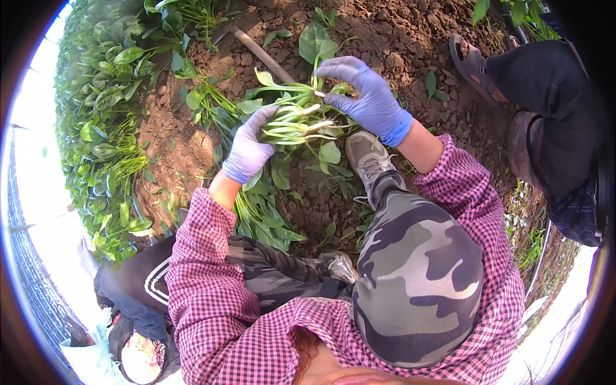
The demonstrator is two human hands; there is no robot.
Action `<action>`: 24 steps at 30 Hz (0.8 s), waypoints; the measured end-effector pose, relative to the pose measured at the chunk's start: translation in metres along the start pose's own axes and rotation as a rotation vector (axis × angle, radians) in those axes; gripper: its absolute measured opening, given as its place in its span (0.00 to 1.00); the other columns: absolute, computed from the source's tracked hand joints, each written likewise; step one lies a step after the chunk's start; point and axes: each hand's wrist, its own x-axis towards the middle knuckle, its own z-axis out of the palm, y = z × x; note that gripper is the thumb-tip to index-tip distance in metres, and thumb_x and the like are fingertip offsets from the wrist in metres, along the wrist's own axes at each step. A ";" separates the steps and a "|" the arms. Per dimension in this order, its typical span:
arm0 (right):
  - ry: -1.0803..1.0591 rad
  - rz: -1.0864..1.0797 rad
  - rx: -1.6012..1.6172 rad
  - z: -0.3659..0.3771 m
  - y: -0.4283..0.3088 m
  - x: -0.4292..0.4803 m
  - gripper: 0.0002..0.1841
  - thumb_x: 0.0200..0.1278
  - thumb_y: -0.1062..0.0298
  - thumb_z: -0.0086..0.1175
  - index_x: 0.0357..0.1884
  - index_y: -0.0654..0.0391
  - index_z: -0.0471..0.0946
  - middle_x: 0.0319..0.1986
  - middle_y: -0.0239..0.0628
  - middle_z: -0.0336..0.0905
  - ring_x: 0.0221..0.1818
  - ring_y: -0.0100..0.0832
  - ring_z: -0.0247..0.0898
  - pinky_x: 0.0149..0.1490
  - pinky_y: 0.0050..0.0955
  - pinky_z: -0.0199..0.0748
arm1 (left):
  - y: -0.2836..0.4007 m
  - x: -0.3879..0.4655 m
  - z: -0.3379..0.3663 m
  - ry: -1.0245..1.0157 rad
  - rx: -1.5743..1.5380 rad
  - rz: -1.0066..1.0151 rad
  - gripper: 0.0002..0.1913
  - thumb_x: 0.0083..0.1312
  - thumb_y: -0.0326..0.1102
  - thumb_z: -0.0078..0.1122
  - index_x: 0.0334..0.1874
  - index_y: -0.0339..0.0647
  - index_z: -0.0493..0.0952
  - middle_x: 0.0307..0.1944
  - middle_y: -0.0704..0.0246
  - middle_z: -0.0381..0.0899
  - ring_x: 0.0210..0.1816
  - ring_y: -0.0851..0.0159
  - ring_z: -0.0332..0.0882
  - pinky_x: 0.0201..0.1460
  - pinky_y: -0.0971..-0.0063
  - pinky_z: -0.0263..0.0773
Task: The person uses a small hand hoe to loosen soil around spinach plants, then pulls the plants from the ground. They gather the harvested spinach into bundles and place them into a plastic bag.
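My left hand [252,144], in a thin bluish-purple glove, is closed around a bunch of leafy greens [288,126] that look like spinach. Their pale roots point right, while the leaves hang below and left of the hand. My right hand [368,98], gloved alike, is at the root end with thumb and fingers apart. Its fingertips are close to a stalk with a broad upright leaf [315,43]; whether they touch it is unclear. Pulled greens [264,211] lie on the soil beneath my left forearm, and another small bundle [211,103] lies further left.
A wooden tool handle [260,53] lies on the crumbly soil [385,29] beyond my hands, its metal end partly among leaves. Dense growing greens [106,96] line the left. A person's sandalled foot [474,67] and dark trousers are at right. Another person [130,288] is at lower left.
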 end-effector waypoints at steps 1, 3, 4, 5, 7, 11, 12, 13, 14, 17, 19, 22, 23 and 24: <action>-0.068 -0.026 -0.053 0.000 0.002 0.001 0.21 0.50 0.78 0.66 0.49 0.51 0.80 0.57 0.41 0.74 0.56 0.41 0.73 0.58 0.32 0.75 | 0.004 0.004 -0.003 -0.034 0.116 0.059 0.35 0.49 0.07 0.56 0.63 0.38 0.71 0.55 0.68 0.78 0.54 0.72 0.76 0.59 0.77 0.71; -0.096 -0.089 0.050 -0.001 0.016 0.012 0.23 0.52 0.82 0.61 0.52 0.52 0.79 0.58 0.40 0.74 0.59 0.41 0.72 0.64 0.33 0.71 | 0.005 0.008 -0.016 -0.060 0.116 -0.001 0.32 0.53 0.08 0.57 0.62 0.35 0.69 0.57 0.66 0.76 0.56 0.69 0.76 0.62 0.74 0.71; -0.077 -0.163 0.030 -0.005 0.014 0.020 0.24 0.52 0.82 0.60 0.53 0.51 0.79 0.58 0.40 0.74 0.60 0.41 0.71 0.65 0.33 0.71 | 0.008 0.009 -0.024 -0.081 -0.025 -0.030 0.31 0.53 0.09 0.59 0.62 0.36 0.70 0.56 0.67 0.77 0.55 0.71 0.76 0.62 0.74 0.71; -0.058 -0.236 0.009 -0.011 0.010 0.027 0.25 0.52 0.82 0.60 0.54 0.51 0.79 0.58 0.40 0.74 0.60 0.42 0.71 0.65 0.33 0.70 | 0.012 0.008 -0.030 -0.062 -0.067 -0.101 0.30 0.55 0.11 0.60 0.62 0.37 0.71 0.55 0.69 0.78 0.54 0.73 0.76 0.61 0.76 0.71; -0.214 -0.231 0.017 -0.013 0.004 0.033 0.28 0.49 0.79 0.64 0.57 0.50 0.78 0.59 0.41 0.74 0.60 0.41 0.71 0.66 0.33 0.69 | 0.023 0.008 -0.039 -0.091 0.090 -0.047 0.28 0.57 0.14 0.62 0.61 0.38 0.73 0.54 0.70 0.79 0.53 0.73 0.76 0.61 0.76 0.70; -0.290 -0.251 0.061 0.007 -0.001 0.036 0.29 0.48 0.76 0.66 0.57 0.48 0.78 0.63 0.44 0.68 0.62 0.45 0.68 0.67 0.37 0.67 | 0.020 0.008 -0.057 -0.082 -0.136 -0.106 0.28 0.57 0.17 0.64 0.61 0.39 0.73 0.54 0.71 0.79 0.53 0.73 0.76 0.61 0.76 0.69; -0.227 -0.310 0.063 0.011 -0.006 0.036 0.29 0.48 0.76 0.66 0.57 0.48 0.78 0.62 0.45 0.69 0.61 0.46 0.68 0.66 0.38 0.67 | 0.025 0.010 -0.054 0.000 -0.111 -0.219 0.27 0.56 0.17 0.64 0.61 0.40 0.74 0.54 0.70 0.80 0.53 0.72 0.77 0.59 0.77 0.70; -0.164 -0.369 0.065 0.014 -0.011 0.037 0.28 0.48 0.76 0.66 0.56 0.48 0.78 0.62 0.45 0.69 0.61 0.46 0.68 0.66 0.39 0.67 | 0.029 0.013 -0.051 -0.069 -0.014 -0.118 0.27 0.56 0.17 0.65 0.60 0.41 0.75 0.52 0.70 0.81 0.52 0.71 0.78 0.57 0.76 0.73; -0.153 -0.460 -0.045 0.015 -0.014 0.037 0.24 0.49 0.75 0.64 0.52 0.49 0.79 0.62 0.45 0.69 0.59 0.47 0.70 0.62 0.41 0.70 | 0.021 0.012 -0.057 -0.091 -0.154 -0.171 0.27 0.56 0.17 0.65 0.60 0.41 0.75 0.52 0.70 0.80 0.51 0.72 0.78 0.56 0.76 0.74; -0.142 -0.542 -0.285 0.018 -0.002 0.032 0.18 0.52 0.70 0.60 0.48 0.47 0.79 0.61 0.41 0.69 0.56 0.43 0.72 0.58 0.40 0.71 | 0.011 0.021 -0.062 -0.182 -0.181 -0.230 0.28 0.56 0.20 0.67 0.61 0.42 0.74 0.52 0.72 0.80 0.50 0.73 0.77 0.53 0.75 0.76; -0.162 -0.599 -0.351 0.019 -0.008 0.038 0.15 0.54 0.68 0.58 0.46 0.47 0.79 0.59 0.39 0.71 0.55 0.40 0.73 0.57 0.38 0.72 | 0.004 0.021 -0.067 -0.185 -0.106 -0.236 0.30 0.55 0.21 0.68 0.62 0.42 0.73 0.52 0.73 0.79 0.50 0.73 0.77 0.53 0.75 0.75; -0.230 -0.627 -0.508 0.022 -0.012 0.043 0.12 0.52 0.69 0.58 0.41 0.49 0.77 0.56 0.38 0.73 0.53 0.39 0.75 0.53 0.38 0.75 | 0.002 0.020 -0.064 -0.184 -0.208 -0.259 0.32 0.53 0.22 0.70 0.63 0.43 0.72 0.50 0.76 0.79 0.48 0.74 0.77 0.54 0.77 0.74; -0.259 -0.626 -0.569 0.024 -0.013 0.045 0.12 0.51 0.69 0.58 0.40 0.50 0.76 0.55 0.39 0.74 0.52 0.39 0.75 0.51 0.38 0.76 | 0.004 0.020 -0.062 -0.181 -0.198 -0.260 0.33 0.53 0.22 0.70 0.64 0.43 0.72 0.50 0.77 0.79 0.48 0.75 0.77 0.54 0.76 0.74; -0.260 -0.662 -0.596 0.024 -0.013 0.048 0.08 0.55 0.66 0.54 0.38 0.52 0.75 0.49 0.34 0.76 0.49 0.36 0.76 0.48 0.34 0.77 | 0.004 0.020 -0.063 -0.180 -0.165 -0.260 0.33 0.53 0.21 0.70 0.64 0.44 0.71 0.51 0.76 0.79 0.49 0.74 0.77 0.54 0.76 0.74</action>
